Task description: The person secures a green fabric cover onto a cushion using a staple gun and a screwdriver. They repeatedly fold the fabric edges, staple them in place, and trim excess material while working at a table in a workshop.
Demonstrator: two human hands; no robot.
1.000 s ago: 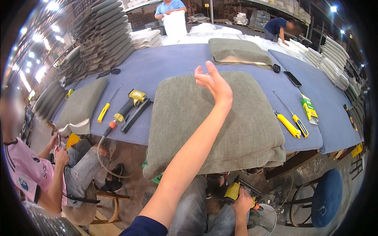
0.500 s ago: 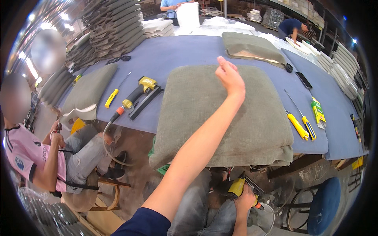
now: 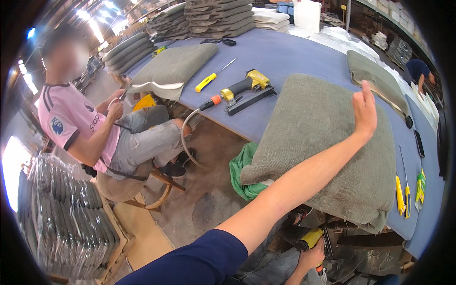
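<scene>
The grey cushion [image 3: 327, 147] lies on the blue bench [image 3: 285, 52] with its near edge hanging past the bench edge, above a crumpled green cloth [image 3: 242, 173]. A push or tug toward the near side could tip it off onto the floor, since a good part of it already has nothing under it. The left hand [image 3: 365, 110] is the only hand on it, and only lightly.

The left arm stretches far out from the lower left, nearly straight, forearm lying across the cushion. The left hand is raised at the wrist with its fingers released and held together, edge-on to the cushion's far right part, not clutching the fabric.

The right hand [image 3: 311, 256] is low down below the bench edge, clenched around a yellow tool [image 3: 309, 239]. It works out of the direct line of sight there, so the tool could catch the overhanging cushion or the clutter beside it.

On the bench to the left lie a yellow nail gun [image 3: 247, 86] with its hose [image 3: 186, 137] trailing off the edge, and a yellow-handled screwdriver [image 3: 209, 80]; the looping hose could snag. A seated person in a pink shirt [image 3: 71, 118] works well apart on the left.
</scene>
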